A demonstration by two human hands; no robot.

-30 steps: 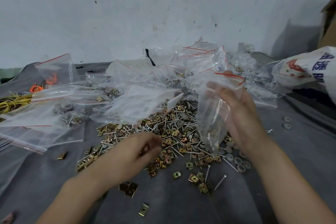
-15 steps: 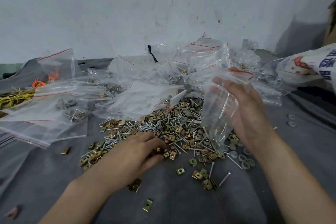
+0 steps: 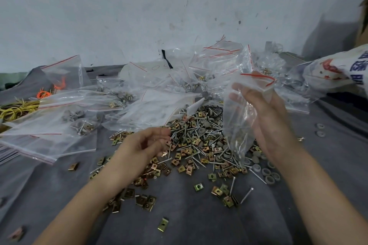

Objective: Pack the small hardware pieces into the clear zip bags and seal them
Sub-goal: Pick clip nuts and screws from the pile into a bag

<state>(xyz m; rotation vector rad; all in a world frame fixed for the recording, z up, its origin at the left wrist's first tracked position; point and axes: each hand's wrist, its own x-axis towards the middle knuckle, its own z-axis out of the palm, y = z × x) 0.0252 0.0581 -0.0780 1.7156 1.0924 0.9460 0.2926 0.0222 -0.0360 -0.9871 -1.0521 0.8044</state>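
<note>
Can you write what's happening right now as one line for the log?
left hand: curled over hardware pile | right hand: holds clear zip bag | bag: unsealed

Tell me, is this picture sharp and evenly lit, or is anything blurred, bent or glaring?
Head view: soft, even light, with one grey shadow on the wall at far right; the wide lens bends the picture toward its edges; the left hand looks slightly soft; the clear bag in the right hand carries a pale sheen, no harsh glare.

Soft, even, dimmish light; glare glints on the zip bags [image 3: 215, 59], a shadow darkens the far-right wall [image 3: 330, 34], edges bow.
</note>
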